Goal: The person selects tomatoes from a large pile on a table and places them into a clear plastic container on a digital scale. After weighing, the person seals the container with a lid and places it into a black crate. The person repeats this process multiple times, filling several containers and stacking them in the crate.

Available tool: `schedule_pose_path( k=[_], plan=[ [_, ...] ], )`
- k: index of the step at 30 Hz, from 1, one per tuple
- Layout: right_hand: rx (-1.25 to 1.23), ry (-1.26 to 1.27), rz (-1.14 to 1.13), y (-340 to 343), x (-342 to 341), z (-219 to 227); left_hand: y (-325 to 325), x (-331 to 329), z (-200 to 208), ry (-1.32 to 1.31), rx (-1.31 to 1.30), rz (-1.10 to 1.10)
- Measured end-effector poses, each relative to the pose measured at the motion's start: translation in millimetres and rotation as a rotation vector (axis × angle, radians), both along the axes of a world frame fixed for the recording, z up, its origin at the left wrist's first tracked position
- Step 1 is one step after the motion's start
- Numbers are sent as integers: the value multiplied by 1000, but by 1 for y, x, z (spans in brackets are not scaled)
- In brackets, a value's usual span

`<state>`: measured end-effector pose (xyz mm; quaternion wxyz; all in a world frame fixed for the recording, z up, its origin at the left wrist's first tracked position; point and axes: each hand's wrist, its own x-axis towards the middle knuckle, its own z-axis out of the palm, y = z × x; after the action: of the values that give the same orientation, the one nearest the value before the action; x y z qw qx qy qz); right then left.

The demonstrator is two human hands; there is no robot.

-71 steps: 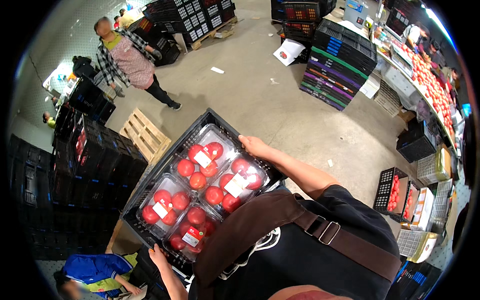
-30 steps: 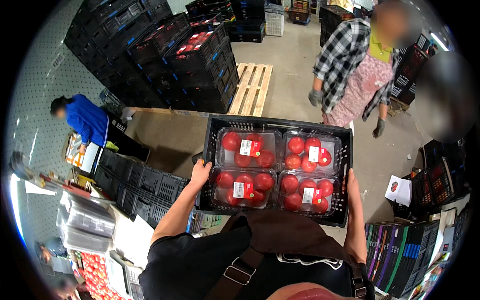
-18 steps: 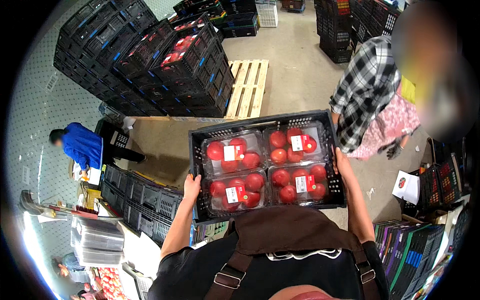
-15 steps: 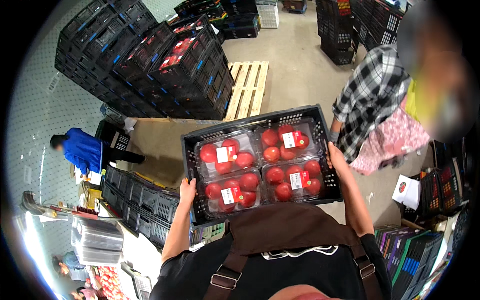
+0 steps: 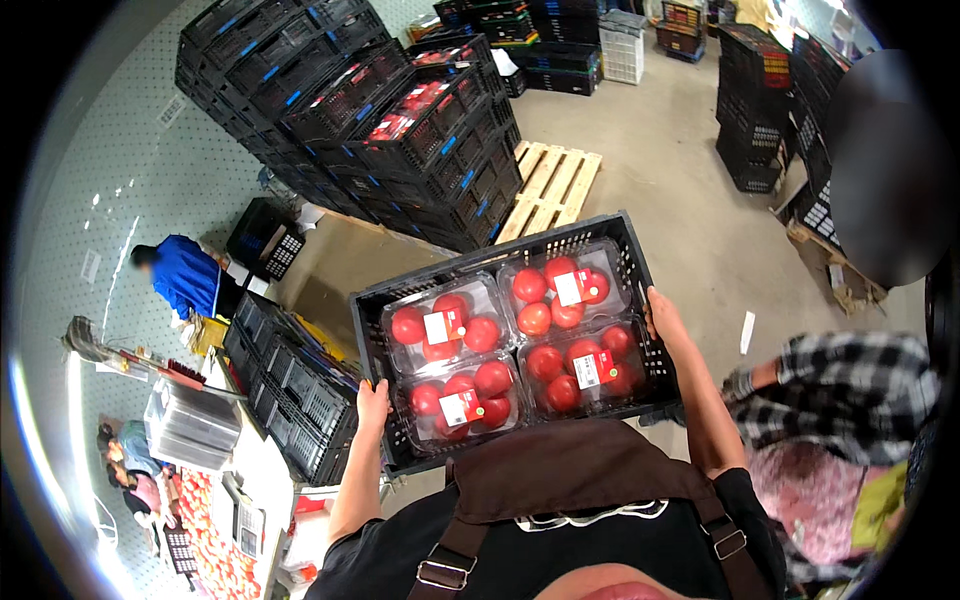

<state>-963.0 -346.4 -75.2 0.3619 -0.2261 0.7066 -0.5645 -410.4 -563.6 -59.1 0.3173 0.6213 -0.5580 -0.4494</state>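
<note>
Held level in front of my body is a black plastic crate (image 5: pixel 490 258), with clear lidded packs of tomatoes in it. One tomato pack (image 5: pixel 445 325) sits far left, another (image 5: pixel 566 290) far right, one (image 5: pixel 463 402) near left and one (image 5: pixel 583 370) near right. Each pack has a white and red label. My left hand (image 5: pixel 372 405) grips the crate's left end, the thumb up at the rim. At the right end my right hand (image 5: pixel 664 315) holds on, its fingers partly hidden by the crate wall.
Ahead left, tall stacks of black crates (image 5: pixel 440 150) stand beside a wooden pallet (image 5: pixel 550 190). More crate stacks (image 5: pixel 750 110) rise at far right. A person in a checked shirt (image 5: pixel 850 390) is close on my right. Someone in blue (image 5: pixel 185 277) bends at left, near folded crates (image 5: pixel 290 380).
My view has swung left, so the stacks and pallet appear further right. The checked-shirt person has passed from ahead right to beside me. Both hands keep hold of the crate.
</note>
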Motion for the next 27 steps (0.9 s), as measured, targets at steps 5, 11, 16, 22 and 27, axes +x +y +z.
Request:
schedule_pose_path(
  k=[5, 11, 16, 22, 27],
  plan=[
    [20, 9, -15, -3, 3, -15, -10, 3, -39, 26, 16, -5],
    [25, 84, -64, 14, 15, -1, -34, 2, -66, 32, -80, -56],
    [-22, 65, -153, 32, 43, -14, -66, -2, -68, 15, -114, -148],
    [-44, 87, -170, 32, 53, -28, -90, 4, -78, -55, -181, -197],
    [-68, 110, -123, 35, 42, -10, -65, 1, -84, -52, -209, -137]
  ],
)
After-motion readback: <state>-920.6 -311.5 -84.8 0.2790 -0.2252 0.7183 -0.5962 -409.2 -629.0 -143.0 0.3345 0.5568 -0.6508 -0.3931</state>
